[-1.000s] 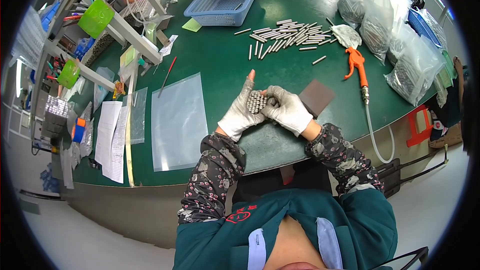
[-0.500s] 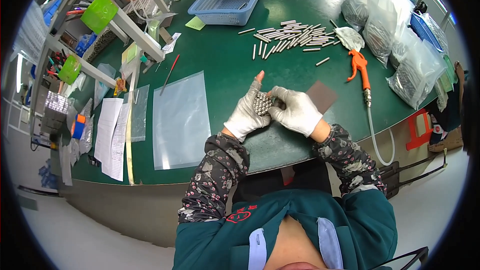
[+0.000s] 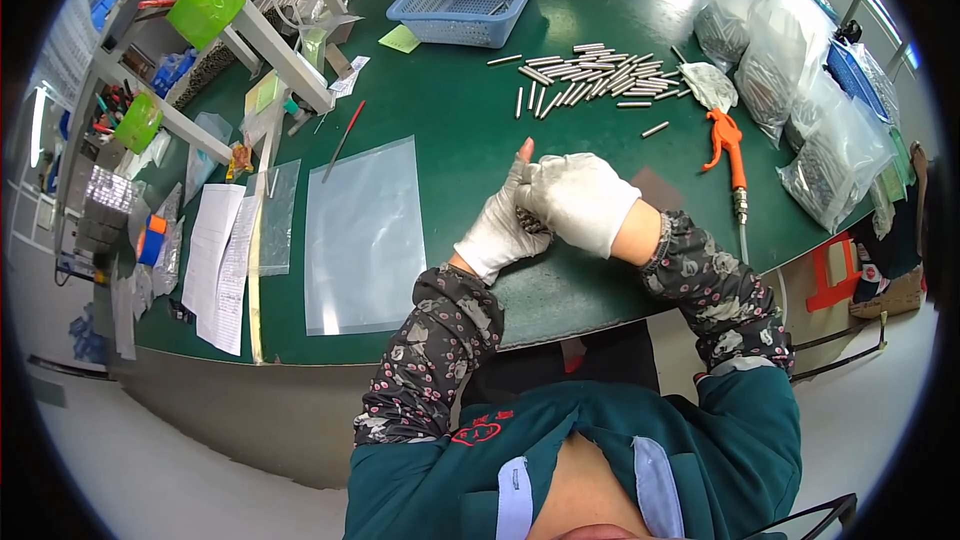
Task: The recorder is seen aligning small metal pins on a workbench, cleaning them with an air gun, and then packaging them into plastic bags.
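Note:
My left hand (image 3: 490, 235), in a white glove with a bare thumb tip, is closed around a bundle of short metal pins (image 3: 531, 224). Over the top of that bundle my right hand (image 3: 583, 202), gloved in white too, curls its fingers; the back of the hand hides their tips and most of the pins. Beyond both hands a loose pile of the same shiny pins (image 3: 600, 78) lies on the green table. A brown sheet (image 3: 660, 189) sits partly behind my right hand.
A clear plastic sheet (image 3: 362, 240) and a red pen (image 3: 344, 142) lie to the left, with papers (image 3: 212, 260) beyond. A blue basket (image 3: 465, 25) stands at the back. An orange air gun (image 3: 728, 148) and bags of pins (image 3: 838, 155) are on the right.
My right hand has moved left and up over the bundle, covering the pin ends that showed before. My left hand keeps its hold. The view has shifted slightly.

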`<action>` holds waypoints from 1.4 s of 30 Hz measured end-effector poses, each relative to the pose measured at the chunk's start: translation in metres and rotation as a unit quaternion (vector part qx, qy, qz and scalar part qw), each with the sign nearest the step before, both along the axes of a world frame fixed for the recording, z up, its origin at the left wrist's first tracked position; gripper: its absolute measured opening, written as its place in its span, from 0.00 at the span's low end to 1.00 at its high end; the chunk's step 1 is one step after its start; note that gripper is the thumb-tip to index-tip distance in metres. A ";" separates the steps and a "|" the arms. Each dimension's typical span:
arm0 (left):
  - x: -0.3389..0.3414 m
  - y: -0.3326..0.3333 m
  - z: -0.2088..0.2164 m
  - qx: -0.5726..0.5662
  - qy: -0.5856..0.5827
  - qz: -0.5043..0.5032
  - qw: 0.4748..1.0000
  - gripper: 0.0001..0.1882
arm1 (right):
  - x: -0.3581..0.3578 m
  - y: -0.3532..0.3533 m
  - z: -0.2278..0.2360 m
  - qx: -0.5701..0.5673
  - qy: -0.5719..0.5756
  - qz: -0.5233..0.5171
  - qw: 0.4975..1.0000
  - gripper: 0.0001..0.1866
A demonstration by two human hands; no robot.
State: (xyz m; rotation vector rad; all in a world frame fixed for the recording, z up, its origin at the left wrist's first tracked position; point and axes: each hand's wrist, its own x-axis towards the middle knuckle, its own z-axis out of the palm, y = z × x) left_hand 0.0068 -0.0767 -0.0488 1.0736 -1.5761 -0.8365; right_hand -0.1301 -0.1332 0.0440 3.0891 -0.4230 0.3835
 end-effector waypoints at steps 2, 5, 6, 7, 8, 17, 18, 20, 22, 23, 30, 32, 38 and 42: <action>0.002 -0.003 -0.006 0.000 -0.019 0.010 1.000 0.57 | 0.004 0.002 0.002 -0.032 0.034 0.002 0.999 0.05; 0.005 -0.003 -0.010 -0.012 -0.064 0.024 0.998 0.57 | 0.007 0.003 0.002 -0.115 0.027 0.046 0.992 0.05; 0.007 -0.002 -0.011 -0.022 -0.090 0.028 0.995 0.57 | 0.005 0.004 0.004 -0.115 0.032 0.041 0.992 0.06; 0.005 0.000 -0.006 -0.023 -0.088 0.028 0.995 0.57 | 0.001 0.003 0.007 -0.114 0.038 0.035 0.992 0.06; 0.003 0.002 -0.001 -0.001 -0.049 0.017 0.999 0.57 | -0.003 0.002 0.009 -0.124 0.033 0.012 0.992 0.07; 0.003 0.004 0.002 0.138 0.168 -0.064 0.974 0.56 | -0.008 -0.012 0.010 0.148 -0.005 0.009 0.989 0.10; 0.004 0.003 0.003 0.113 0.120 -0.044 0.985 0.56 | -0.009 -0.021 0.015 0.176 -0.080 0.031 0.981 0.08; 0.004 0.007 0.018 0.039 -0.004 0.012 0.999 0.55 | -0.004 -0.034 0.037 0.316 -0.183 0.006 0.931 0.03; 0.005 0.009 0.013 0.086 0.056 -0.012 0.995 0.54 | 0.008 -0.060 0.046 0.392 -0.275 -0.049 0.876 0.04; 0.003 0.006 0.012 0.130 0.114 -0.047 0.984 0.54 | 0.016 -0.078 0.043 0.375 -0.313 -0.082 0.869 0.04; -0.001 0.017 0.007 0.109 0.093 -0.044 0.989 0.53 | 0.110 -0.191 0.015 0.412 -0.400 -0.242 0.782 0.08; -0.004 0.020 0.012 0.079 0.049 -0.024 0.995 0.53 | 0.129 -0.213 0.005 0.398 -0.381 -0.312 0.774 0.10; -0.006 0.017 0.009 0.072 0.013 -0.019 0.997 0.53 | 0.132 -0.244 -0.016 0.364 -0.364 -0.299 0.804 0.16; 0.005 0.017 0.013 0.147 0.078 -0.027 0.986 0.53 | 0.101 -0.172 0.022 0.496 -0.356 -0.200 0.766 0.17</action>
